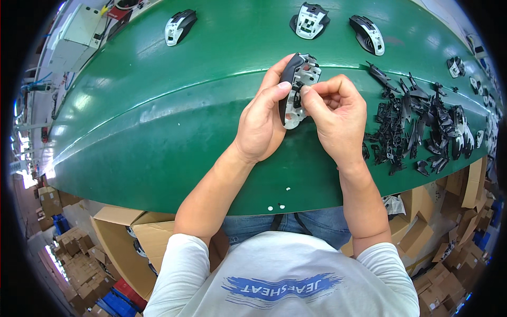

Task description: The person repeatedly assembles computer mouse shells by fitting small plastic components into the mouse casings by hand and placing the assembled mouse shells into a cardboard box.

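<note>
While the left hand [261, 121] holds a mouse shell [293, 104], the right hand [339, 116]—pinched—touches it.

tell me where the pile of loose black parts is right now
In the head view, the pile of loose black parts lies on the right side of the green table, just right of the person's right hand.

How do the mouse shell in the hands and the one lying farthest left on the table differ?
The held mouse shell is gripped in the left hand, with the right hand at it; the farthest-left mouse shell lies untouched on the green table. The held one appears larger in the picture than the farthest-left one. Both combine black and whitish parts.
</note>
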Action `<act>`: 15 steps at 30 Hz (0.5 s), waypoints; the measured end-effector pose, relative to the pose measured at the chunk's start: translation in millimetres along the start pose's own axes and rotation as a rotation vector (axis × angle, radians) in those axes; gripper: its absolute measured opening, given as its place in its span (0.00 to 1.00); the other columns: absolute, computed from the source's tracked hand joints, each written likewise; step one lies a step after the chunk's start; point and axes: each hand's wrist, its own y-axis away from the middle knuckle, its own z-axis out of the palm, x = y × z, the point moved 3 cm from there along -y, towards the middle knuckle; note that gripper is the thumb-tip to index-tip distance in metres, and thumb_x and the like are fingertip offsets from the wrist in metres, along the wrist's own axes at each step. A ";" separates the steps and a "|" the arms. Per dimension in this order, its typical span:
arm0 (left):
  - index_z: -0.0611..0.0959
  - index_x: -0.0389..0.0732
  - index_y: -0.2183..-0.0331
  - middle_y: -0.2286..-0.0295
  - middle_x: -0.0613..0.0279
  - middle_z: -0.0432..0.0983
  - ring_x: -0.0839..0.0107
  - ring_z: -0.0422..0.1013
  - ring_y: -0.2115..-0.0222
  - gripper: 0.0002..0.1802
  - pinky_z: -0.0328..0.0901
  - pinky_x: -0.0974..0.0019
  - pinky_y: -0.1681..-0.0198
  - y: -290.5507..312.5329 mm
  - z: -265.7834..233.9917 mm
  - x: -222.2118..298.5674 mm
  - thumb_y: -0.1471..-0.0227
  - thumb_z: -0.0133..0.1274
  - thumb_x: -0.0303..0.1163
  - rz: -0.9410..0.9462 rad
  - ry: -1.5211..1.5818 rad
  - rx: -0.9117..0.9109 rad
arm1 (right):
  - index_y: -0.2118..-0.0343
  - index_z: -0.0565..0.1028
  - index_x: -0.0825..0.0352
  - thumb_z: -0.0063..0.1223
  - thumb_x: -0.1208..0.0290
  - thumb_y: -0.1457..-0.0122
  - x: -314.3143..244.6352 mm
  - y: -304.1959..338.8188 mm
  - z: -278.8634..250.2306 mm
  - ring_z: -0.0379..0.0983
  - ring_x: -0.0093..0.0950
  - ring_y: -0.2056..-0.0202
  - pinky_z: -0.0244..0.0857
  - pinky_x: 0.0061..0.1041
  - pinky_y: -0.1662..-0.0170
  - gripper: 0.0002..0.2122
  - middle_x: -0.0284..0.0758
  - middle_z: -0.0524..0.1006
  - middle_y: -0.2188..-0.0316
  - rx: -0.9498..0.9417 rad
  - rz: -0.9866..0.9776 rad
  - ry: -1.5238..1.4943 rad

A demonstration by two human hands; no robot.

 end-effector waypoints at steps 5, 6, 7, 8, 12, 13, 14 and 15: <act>0.62 0.38 0.28 0.37 0.54 0.72 0.64 0.69 0.37 0.34 0.62 0.58 0.32 1.3 -0.7 0.8 0.31 0.41 0.35 0.010 -0.084 0.024 | 0.66 0.79 0.72 0.67 0.77 0.37 -0.2 0.6 0.5 0.81 0.17 0.68 0.77 0.20 0.64 0.06 0.34 0.86 0.70 -0.021 -0.005 0.038; 0.62 0.38 0.28 0.37 0.54 0.72 0.64 0.70 0.37 0.34 0.62 0.58 0.32 1.2 1.2 1.4 0.31 0.41 0.35 0.030 -0.085 0.008 | 0.66 0.79 0.72 0.67 0.77 0.37 -0.6 0.6 0.6 0.82 0.17 0.68 0.77 0.19 0.63 0.06 0.34 0.86 0.69 -0.020 -0.035 0.075; 0.62 0.38 0.28 0.38 0.55 0.72 0.65 0.70 0.38 0.34 0.62 0.59 0.32 0.7 3.3 1.6 0.31 0.41 0.35 0.049 -0.085 -0.009 | 0.66 0.79 0.72 0.67 0.77 0.37 -1.2 -0.6 -0.3 0.82 0.17 0.68 0.77 0.19 0.63 0.06 0.34 0.86 0.69 -0.017 -0.034 0.076; 0.62 0.38 0.28 0.38 0.55 0.72 0.65 0.70 0.38 0.34 0.62 0.59 0.32 1.1 4.5 1.0 0.31 0.41 0.35 0.048 -0.084 -0.011 | 0.66 0.80 0.72 0.67 0.77 0.37 -0.9 -2.5 -1.3 0.82 0.17 0.68 0.77 0.20 0.63 0.06 0.34 0.85 0.69 -0.016 0.021 -0.059; 0.62 0.36 0.28 0.38 0.55 0.71 0.66 0.69 0.38 0.34 0.62 0.60 0.32 2.1 3.8 2.0 0.30 0.41 0.36 0.068 -0.162 0.004 | 0.65 0.80 0.72 0.67 0.77 0.36 4.7 -2.4 -0.8 0.83 0.19 0.68 0.78 0.20 0.63 0.06 0.33 0.85 0.70 -0.015 0.049 -0.102; 0.62 0.36 0.28 0.37 0.55 0.71 0.66 0.69 0.38 0.34 0.61 0.60 0.32 1.6 2.3 2.7 0.30 0.41 0.36 0.056 -0.154 0.006 | 0.66 0.80 0.72 0.68 0.77 0.37 4.6 -3.1 0.2 0.83 0.19 0.69 0.78 0.20 0.63 0.06 0.33 0.85 0.70 -0.018 0.028 -0.012; 0.62 0.36 0.28 0.37 0.55 0.71 0.66 0.69 0.38 0.34 0.61 0.60 0.32 1.7 1.9 2.9 0.30 0.41 0.36 0.057 -0.156 0.008 | 0.66 0.80 0.72 0.68 0.77 0.37 3.0 -2.3 1.0 0.83 0.19 0.69 0.78 0.20 0.63 0.06 0.33 0.85 0.70 -0.020 0.029 -0.014; 0.62 0.36 0.28 0.39 0.57 0.71 0.68 0.67 0.38 0.34 0.60 0.61 0.32 1.5 2.8 2.8 0.30 0.41 0.36 0.063 -0.176 -0.018 | 0.66 0.80 0.72 0.68 0.76 0.37 -3.9 -0.6 1.7 0.83 0.18 0.69 0.77 0.20 0.64 0.06 0.33 0.85 0.71 -0.018 -0.084 0.153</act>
